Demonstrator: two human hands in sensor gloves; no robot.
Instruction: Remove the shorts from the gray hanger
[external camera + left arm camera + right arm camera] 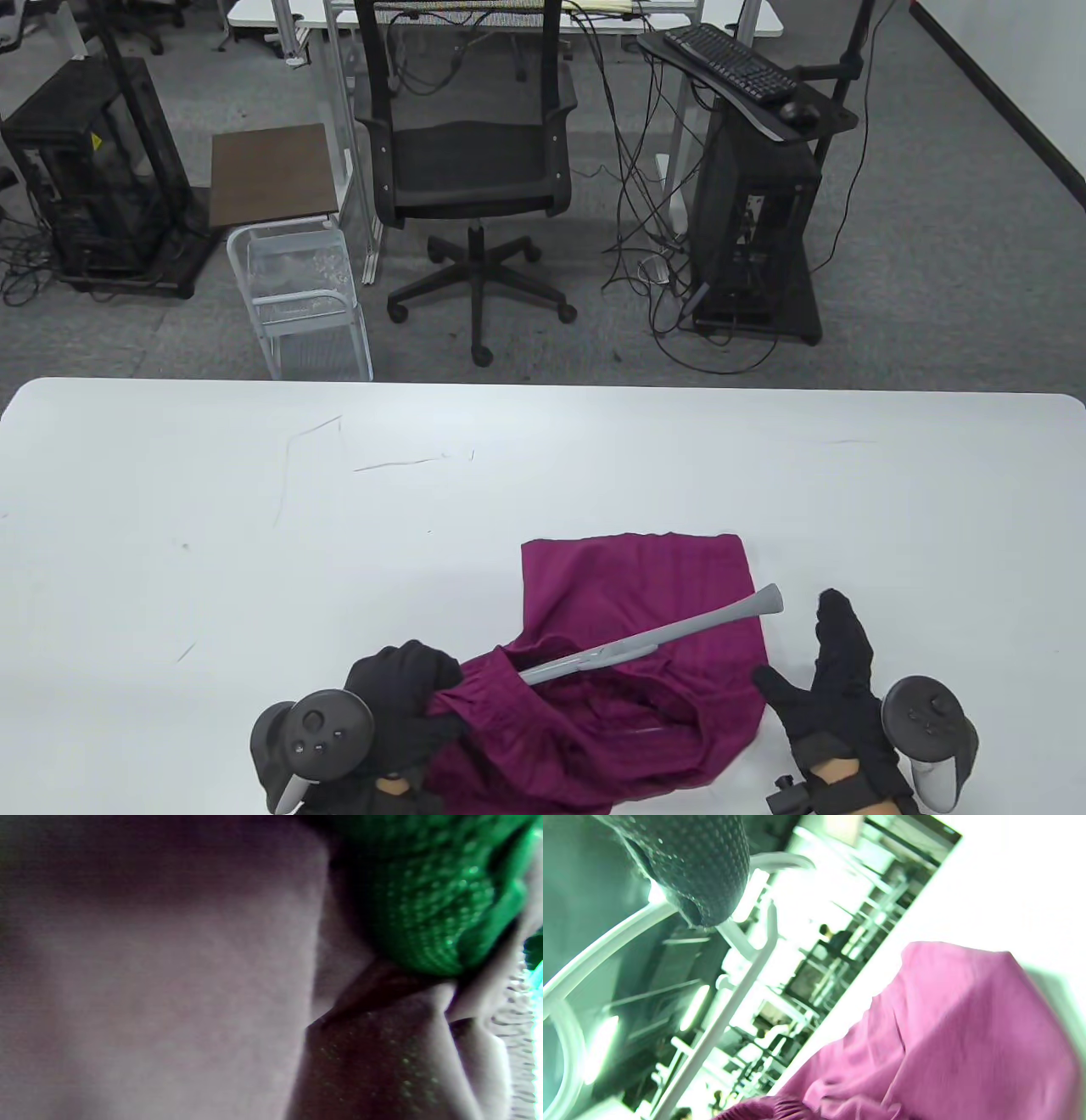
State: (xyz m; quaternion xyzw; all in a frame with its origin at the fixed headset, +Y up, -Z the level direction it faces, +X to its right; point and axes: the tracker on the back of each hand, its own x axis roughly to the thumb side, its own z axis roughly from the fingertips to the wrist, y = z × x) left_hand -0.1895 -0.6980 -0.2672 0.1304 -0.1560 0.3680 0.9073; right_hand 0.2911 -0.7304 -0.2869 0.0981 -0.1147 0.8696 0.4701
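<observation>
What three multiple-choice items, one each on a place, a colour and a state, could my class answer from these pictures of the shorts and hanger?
1. Where do the shorts lie on the table?
A. far left corner
B. near edge, right of centre
C. far edge, centre

2. What colour are the shorts?
A. magenta
B. yellow
C. blue

3. What is the right hand doing?
A. gripping the hanger
B. lifting the shorts
C. lying open beside the shorts

Answers:
1 B: the cloth sits near the bottom of the table view, right of the middle.
2 A: the fabric is magenta under the gray hanger.
3 C: its fingers are spread, while the left hand grips the waistband.
</observation>
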